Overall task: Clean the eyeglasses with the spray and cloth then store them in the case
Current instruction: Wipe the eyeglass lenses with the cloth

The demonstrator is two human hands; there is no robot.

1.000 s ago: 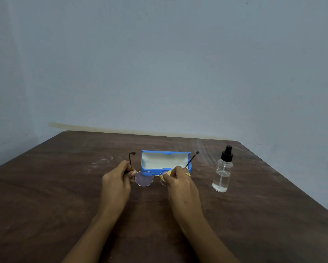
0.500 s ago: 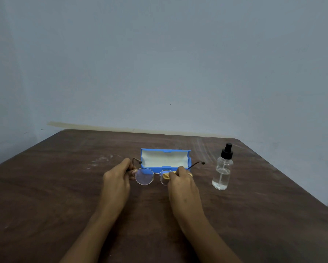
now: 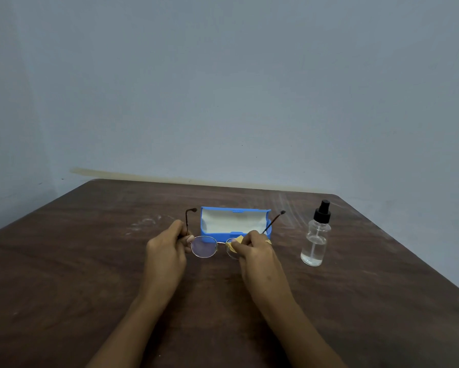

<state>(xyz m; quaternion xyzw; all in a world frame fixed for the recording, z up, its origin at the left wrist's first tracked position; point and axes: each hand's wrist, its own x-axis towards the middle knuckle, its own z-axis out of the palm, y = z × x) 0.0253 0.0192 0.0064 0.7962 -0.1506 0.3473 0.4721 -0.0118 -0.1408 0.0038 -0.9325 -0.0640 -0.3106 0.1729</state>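
Round thin-rimmed eyeglasses are held above the table with both temples unfolded and pointing away from me. My left hand pinches the frame at its left hinge. My right hand pinches a small yellow cloth against the right lens, which the cloth and fingers mostly hide. Just behind the glasses lies the blue case, open, its pale lining showing. A clear spray bottle with a black nozzle stands upright to the right, apart from both hands.
Everything sits on a dark brown wooden table with whitish scuffs near the far side. A plain grey-blue wall stands close behind the far edge. The table's right edge runs diagonally past the bottle.
The glasses tipped flatter half a second ago and are now tilted back up, temples raised again. Both hands kept their grips and stayed in nearly the same place.
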